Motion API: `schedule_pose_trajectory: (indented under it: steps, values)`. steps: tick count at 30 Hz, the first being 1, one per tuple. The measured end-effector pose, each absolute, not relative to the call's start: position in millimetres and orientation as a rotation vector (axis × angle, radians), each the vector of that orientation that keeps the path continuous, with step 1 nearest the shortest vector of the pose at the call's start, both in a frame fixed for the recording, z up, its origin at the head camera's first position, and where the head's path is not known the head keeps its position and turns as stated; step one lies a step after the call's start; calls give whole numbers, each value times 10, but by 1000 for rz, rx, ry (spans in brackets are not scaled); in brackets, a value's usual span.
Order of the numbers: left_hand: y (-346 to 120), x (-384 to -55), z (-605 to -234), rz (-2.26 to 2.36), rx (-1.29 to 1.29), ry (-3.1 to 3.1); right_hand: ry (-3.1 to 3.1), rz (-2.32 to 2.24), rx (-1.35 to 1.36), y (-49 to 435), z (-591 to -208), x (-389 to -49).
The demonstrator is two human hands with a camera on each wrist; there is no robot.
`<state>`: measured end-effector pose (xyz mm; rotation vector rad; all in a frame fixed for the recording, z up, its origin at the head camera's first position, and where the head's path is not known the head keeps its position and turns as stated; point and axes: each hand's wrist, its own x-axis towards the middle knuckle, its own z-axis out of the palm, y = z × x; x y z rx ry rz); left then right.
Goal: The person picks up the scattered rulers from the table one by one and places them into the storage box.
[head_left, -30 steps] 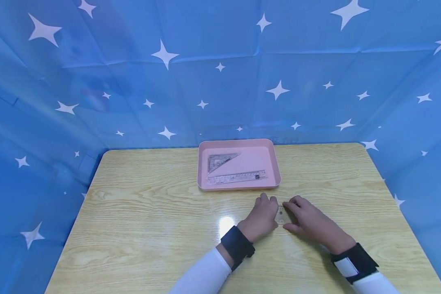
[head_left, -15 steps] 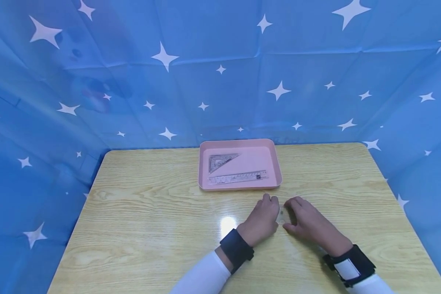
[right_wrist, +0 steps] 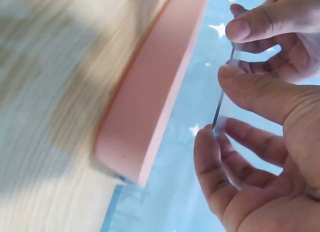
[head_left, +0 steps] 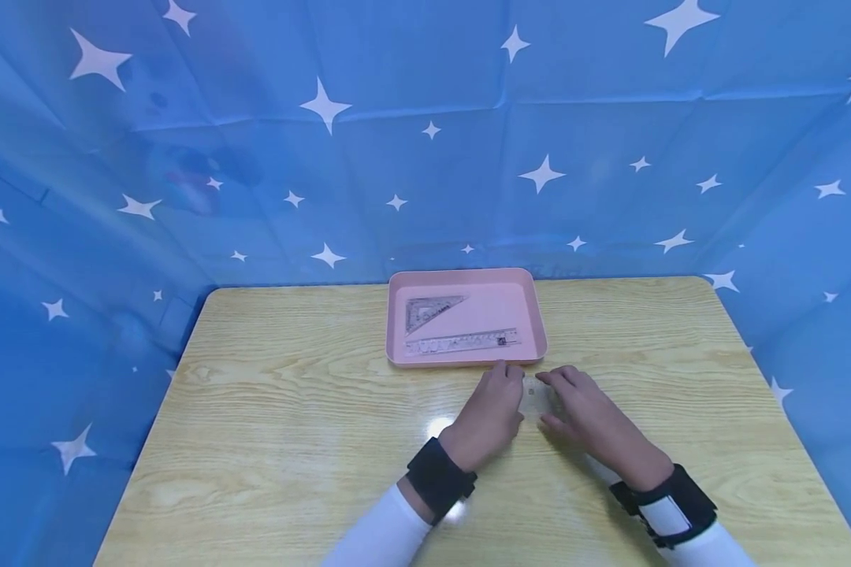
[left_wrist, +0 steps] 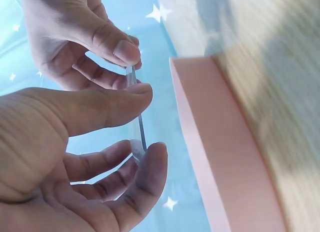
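Note:
A thin clear plastic piece (head_left: 532,396) with a small dark square mark is held between both hands, just in front of the pink tray. My left hand (head_left: 488,413) pinches its left edge between thumb and fingers. At the right edge, my right hand (head_left: 599,421) grips it the same way. Both wrist views show the clear piece (left_wrist: 141,124) edge-on, raised above the table; the fingers hide most of its outline, so its kind cannot be told. In the tray lie a clear set square (head_left: 429,309) and a clear ruler (head_left: 461,342).
The pink tray (head_left: 539,331) stands at the back middle of the wood-grain table (head_left: 276,441), its near wall close to my fingertips. A blue star-printed cloth (head_left: 369,157) hangs behind the table and at both sides.
Both hands have shifted slightly up and left with the clear piece, nearer the tray's front wall. The set square and ruler have stayed in place in the tray.

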<state>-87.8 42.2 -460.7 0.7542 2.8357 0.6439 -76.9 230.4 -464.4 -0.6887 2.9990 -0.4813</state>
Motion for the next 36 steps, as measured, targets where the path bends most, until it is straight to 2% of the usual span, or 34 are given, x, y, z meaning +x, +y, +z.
schedule_pose_trajectory:
  steps: [5,17,36]
  values:
    - [320,-932,-4478,695,729,2905,3059,-551,-741,2230,-4518,-852]
    - [38,-1112,-4308,762,569,2939,3029,-812,-563,1869,-4393,-1095]
    - [-433,-1574,-4288,856,463,2997,2955,-751,-549,1395,-4298,-1705]
